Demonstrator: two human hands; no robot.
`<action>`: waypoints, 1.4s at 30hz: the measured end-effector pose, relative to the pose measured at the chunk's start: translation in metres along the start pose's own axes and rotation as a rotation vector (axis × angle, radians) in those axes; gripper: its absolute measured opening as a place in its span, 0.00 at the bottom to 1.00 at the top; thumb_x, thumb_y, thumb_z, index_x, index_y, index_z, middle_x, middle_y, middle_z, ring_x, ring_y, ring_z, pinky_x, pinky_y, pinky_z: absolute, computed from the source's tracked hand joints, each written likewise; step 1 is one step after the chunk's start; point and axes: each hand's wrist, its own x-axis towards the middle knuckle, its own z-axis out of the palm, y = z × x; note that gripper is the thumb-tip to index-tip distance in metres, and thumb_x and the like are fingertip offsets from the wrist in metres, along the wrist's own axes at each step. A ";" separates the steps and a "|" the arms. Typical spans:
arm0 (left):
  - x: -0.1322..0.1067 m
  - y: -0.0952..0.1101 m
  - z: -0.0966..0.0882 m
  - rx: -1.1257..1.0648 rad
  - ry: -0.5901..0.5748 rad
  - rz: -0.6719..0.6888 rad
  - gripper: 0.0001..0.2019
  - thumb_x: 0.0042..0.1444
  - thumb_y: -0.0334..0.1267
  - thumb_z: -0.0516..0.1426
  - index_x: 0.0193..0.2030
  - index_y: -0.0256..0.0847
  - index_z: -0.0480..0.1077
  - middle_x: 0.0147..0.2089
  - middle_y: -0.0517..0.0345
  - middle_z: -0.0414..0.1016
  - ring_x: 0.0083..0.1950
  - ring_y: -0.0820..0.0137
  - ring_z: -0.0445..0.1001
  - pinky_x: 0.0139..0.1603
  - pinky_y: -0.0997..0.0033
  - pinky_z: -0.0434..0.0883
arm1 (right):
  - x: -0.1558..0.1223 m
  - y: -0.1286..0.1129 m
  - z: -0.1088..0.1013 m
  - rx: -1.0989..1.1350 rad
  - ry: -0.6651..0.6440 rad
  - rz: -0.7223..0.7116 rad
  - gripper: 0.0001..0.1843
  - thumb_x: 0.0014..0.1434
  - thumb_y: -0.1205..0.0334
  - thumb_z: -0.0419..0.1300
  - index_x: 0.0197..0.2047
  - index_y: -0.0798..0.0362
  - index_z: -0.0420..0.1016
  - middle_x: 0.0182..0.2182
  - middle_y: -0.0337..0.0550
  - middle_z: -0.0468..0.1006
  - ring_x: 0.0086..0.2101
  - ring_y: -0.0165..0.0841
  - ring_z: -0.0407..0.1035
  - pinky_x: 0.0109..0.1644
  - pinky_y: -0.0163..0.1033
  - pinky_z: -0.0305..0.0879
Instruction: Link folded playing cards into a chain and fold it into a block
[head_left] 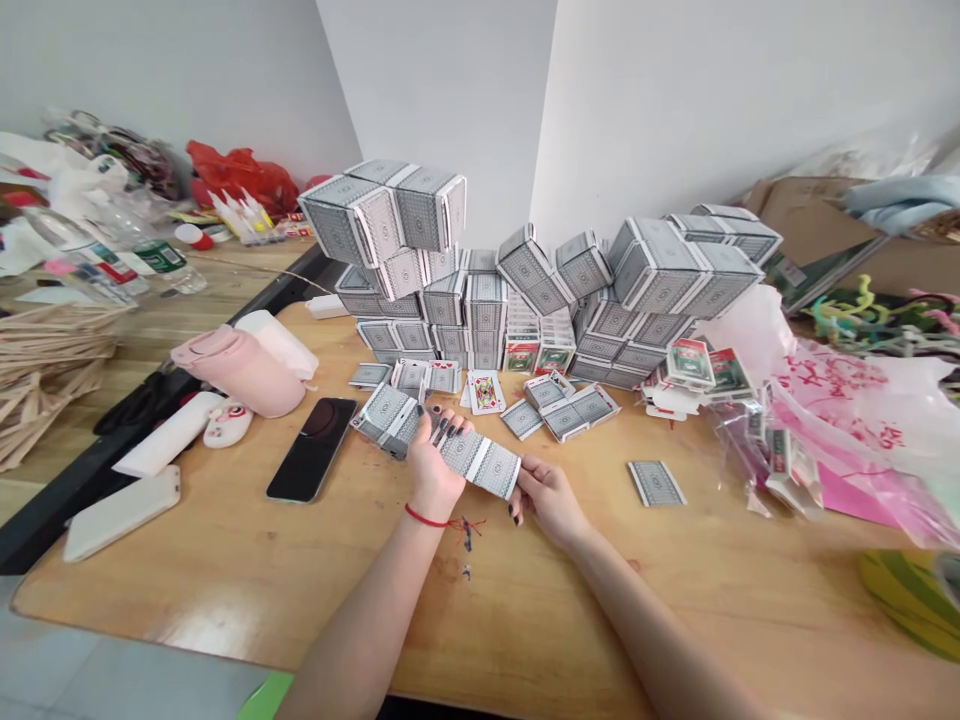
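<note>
My left hand [436, 465], with a red string round its wrist, wraps round the middle of a long strip of joined playing cards [491, 466], backs facing up. The strip runs from upper left to lower right above the wooden table. At its right end, the fingers of my right hand [551, 497] pinch the card edge. Just beyond lie face-up cards [485, 391], small folded card pieces [576, 412] and a loose card stack [524, 418]. Behind them stands a structure of card-covered blocks [448, 325]. My left palm hides part of the strip.
A black phone [312, 450], a pink bottle [240, 370] and a white power bank [124, 512] lie at left. One card stack [657, 483] sits at right, near card boxes [691, 362] and a pink plastic bag [847, 410]. Yellow-green tape [911, 595] is at the right edge.
</note>
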 end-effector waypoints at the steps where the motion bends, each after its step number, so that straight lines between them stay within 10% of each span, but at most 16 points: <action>1: 0.000 0.000 0.000 0.018 0.003 0.005 0.10 0.58 0.37 0.47 0.26 0.38 0.58 0.21 0.65 0.52 0.19 0.80 0.54 0.23 0.77 0.59 | 0.000 0.000 -0.001 -0.004 0.000 0.001 0.20 0.50 0.54 0.57 0.41 0.60 0.68 0.11 0.32 0.68 0.12 0.25 0.62 0.15 0.28 0.59; 15: 0.002 -0.010 -0.008 0.392 -0.048 0.059 0.10 0.51 0.42 0.55 0.33 0.37 0.66 0.30 0.54 0.74 0.33 0.68 0.74 0.38 0.65 0.68 | 0.003 -0.003 -0.007 -0.104 0.120 -0.059 0.21 0.50 0.56 0.55 0.45 0.60 0.68 0.11 0.30 0.63 0.10 0.23 0.57 0.12 0.27 0.54; 32: -0.005 -0.015 -0.003 0.531 -0.054 -0.030 0.13 0.50 0.45 0.55 0.35 0.37 0.66 0.33 0.51 0.77 0.36 0.63 0.75 0.39 0.62 0.70 | 0.002 -0.002 -0.006 -0.282 0.258 -0.200 0.18 0.54 0.54 0.51 0.42 0.59 0.69 0.10 0.28 0.59 0.10 0.22 0.51 0.12 0.27 0.48; 42: -0.004 -0.003 0.005 0.464 -0.149 0.029 0.15 0.51 0.51 0.52 0.31 0.39 0.65 0.29 0.55 0.73 0.39 0.64 0.74 0.43 0.62 0.68 | 0.002 -0.008 -0.011 -0.163 0.050 -0.167 0.29 0.49 0.61 0.54 0.55 0.55 0.59 0.24 0.36 0.71 0.17 0.24 0.60 0.18 0.30 0.59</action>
